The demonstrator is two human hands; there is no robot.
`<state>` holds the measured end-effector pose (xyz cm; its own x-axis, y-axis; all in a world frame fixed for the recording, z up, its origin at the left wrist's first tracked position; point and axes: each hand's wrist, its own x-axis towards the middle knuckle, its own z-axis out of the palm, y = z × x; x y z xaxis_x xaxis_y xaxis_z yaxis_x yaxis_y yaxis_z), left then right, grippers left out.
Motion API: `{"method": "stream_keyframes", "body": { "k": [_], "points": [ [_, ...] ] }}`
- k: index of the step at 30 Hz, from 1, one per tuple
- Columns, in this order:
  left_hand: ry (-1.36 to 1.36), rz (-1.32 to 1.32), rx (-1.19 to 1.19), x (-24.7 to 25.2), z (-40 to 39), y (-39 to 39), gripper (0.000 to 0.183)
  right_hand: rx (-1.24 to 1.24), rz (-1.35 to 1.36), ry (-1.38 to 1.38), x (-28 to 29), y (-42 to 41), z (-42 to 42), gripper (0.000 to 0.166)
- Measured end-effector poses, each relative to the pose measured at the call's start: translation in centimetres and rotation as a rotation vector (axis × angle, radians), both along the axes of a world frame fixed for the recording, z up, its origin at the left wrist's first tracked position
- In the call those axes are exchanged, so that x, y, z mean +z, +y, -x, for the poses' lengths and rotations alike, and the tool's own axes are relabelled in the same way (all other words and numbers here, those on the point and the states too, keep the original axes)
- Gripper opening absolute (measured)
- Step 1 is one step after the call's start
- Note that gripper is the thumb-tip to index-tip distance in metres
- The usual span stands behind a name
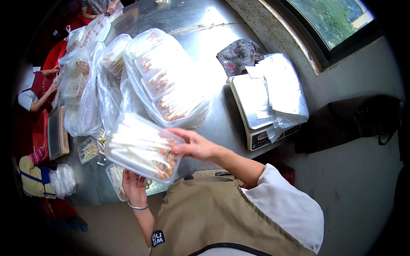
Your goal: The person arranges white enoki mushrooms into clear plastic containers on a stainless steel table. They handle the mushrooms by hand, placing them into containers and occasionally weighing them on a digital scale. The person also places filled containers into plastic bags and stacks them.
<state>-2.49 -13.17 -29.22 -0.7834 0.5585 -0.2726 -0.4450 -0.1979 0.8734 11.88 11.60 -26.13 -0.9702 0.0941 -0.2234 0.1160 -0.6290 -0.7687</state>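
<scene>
A clear plastic box filled with long white sticks with orange-brown ends is held tilted above the metal table. My right hand grips its right side, thumb over the top and fingers at the edge. From below, my left hand supports the near side, its fingers partly hidden under the box. Another box of white sticks lies at the table edge, partly covered by my left hand and the held box. Just beyond, a clear plastic bag holds several similar boxes.
More bagged boxes stand at the far left. A small open tray and loose stick pieces lie near a second scale-like device. At right, plastic bags cover part of a digital scale. Co-workers sit along the left side.
</scene>
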Motion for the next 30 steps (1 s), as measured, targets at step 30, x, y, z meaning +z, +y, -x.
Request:
{"method": "stream_keyframes", "body": {
  "k": [30],
  "points": [
    [0.495, 0.393, -0.096, -2.7, -0.9, 0.1, 0.02, -1.08, -1.523, -0.803, -7.9, 22.0, -21.6, 0.059]
  ]
}}
